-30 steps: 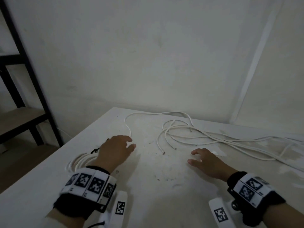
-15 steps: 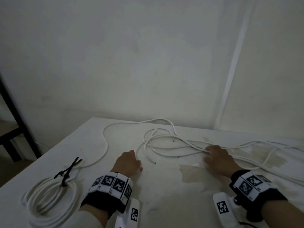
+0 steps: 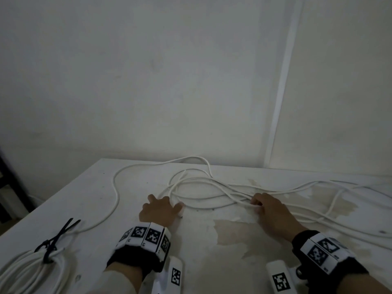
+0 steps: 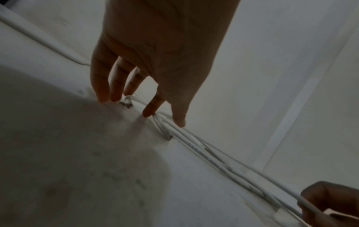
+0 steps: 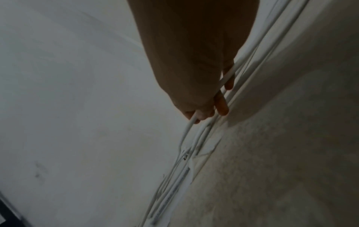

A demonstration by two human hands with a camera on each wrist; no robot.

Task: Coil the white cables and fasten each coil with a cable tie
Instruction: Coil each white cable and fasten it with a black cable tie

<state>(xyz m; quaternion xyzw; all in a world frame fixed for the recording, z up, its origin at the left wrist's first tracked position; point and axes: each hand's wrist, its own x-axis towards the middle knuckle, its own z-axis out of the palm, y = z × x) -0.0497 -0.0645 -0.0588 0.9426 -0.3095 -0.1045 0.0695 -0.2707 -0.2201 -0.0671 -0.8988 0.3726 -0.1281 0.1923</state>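
Sorting loose white round cables [image 3: 212,187] on the stained white surface [image 3: 212,251], beside a finished white coil bound by a black cable tie [image 3: 53,245]. Left hand [image 4: 155,61] presses straight fingers on strands, anchoring them. Right hand [image 5: 194,69] pinches one strand, likely starting a coil.

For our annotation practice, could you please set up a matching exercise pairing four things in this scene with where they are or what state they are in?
Things:
1. left hand
2. right hand
3. black cable tie
4. loose white cables

States:
A. fastened round the finished coil at the near left of the table
B. spread in loops across the far side of the table
C. fingers extended, tips down on the table at the cable ends
D. fingers curled round one cable strand

Pairs: 1-C, 2-D, 3-A, 4-B
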